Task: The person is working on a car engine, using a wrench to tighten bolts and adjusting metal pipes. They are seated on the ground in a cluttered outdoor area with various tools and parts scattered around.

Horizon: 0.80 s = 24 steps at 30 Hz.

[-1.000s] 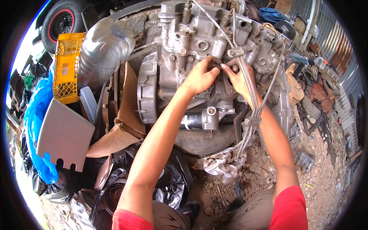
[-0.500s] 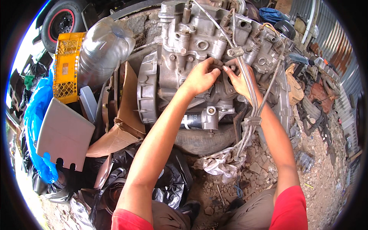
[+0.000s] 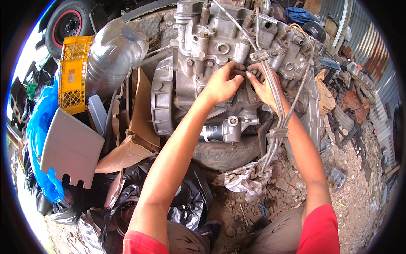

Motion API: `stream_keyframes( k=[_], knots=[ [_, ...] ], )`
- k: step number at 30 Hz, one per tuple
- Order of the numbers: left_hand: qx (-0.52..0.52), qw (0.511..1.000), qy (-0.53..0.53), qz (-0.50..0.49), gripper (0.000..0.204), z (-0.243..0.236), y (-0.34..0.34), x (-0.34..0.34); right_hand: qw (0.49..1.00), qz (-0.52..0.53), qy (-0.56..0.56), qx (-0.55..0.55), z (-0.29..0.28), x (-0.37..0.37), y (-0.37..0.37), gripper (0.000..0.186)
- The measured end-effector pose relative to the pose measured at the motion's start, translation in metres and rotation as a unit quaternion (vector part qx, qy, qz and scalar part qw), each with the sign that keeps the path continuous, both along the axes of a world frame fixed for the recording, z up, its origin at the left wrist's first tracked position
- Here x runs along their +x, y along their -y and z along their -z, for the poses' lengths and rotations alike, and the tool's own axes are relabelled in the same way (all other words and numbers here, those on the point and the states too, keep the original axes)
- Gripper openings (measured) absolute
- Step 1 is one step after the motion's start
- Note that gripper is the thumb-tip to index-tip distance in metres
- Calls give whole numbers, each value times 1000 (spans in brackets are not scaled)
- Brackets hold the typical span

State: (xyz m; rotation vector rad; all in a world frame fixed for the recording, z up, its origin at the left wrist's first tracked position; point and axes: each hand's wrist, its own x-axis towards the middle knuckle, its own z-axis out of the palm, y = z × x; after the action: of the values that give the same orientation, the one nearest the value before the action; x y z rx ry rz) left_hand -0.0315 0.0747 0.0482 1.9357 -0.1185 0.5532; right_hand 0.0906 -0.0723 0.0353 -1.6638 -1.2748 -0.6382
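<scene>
Over on your far left there's a blue plastic sheet (image 3: 39, 127) bunching up beside a flat grey panel (image 3: 69, 148), and above them a yellow plastic crate (image 3: 75, 73) is leaning against a big clear water jug (image 3: 113, 51). Torn cardboard (image 3: 135, 127) is slumping against the engine's bellhousing side, with black bin bags (image 3: 186, 203) lying below it near your knees. The engine block (image 3: 203, 55) is sitting dead centre on an old tyre (image 3: 224, 154), with the starter motor (image 3: 222, 130) hanging off its lower edge. Your left hand (image 3: 222, 82) is curling in on the block's side face, fingers bunched and pinching at some small part right where your right hand (image 3: 262, 82) is meeting it fingertip to fingertip; can't tell what the part is, your fingers are covering it. A bundle of thin metal pipes (image 3: 275, 110) is running down just past your right wrist to a crumpled rag (image 3: 241, 180) on the gravel. Further right, scrap parts (image 3: 351, 101) are piling up along the corrugated wall (image 3: 376, 59).
</scene>
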Motion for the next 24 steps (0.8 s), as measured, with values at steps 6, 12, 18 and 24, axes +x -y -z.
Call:
stream_keyframes(
  k=[6, 12, 18, 24],
  knots=[
    [3, 999, 12, -38, 33, 1, 1, 1, 1000, 15, -15, -13, -1, -1, -1, 21],
    [9, 999, 20, -33, 32, 3, -4, 2, 999, 24, -31, -21, -6, -10, -1, 28],
    [2, 1000, 10, -9, 32, 3, 1, 3, 1000, 20, -13, 0, -1, -1, 1, 24],
    [3, 1000, 15, -27, 35, 4, 1, 1, 998, -14, -50, 18, -2, -6, -2, 30]
  ],
)
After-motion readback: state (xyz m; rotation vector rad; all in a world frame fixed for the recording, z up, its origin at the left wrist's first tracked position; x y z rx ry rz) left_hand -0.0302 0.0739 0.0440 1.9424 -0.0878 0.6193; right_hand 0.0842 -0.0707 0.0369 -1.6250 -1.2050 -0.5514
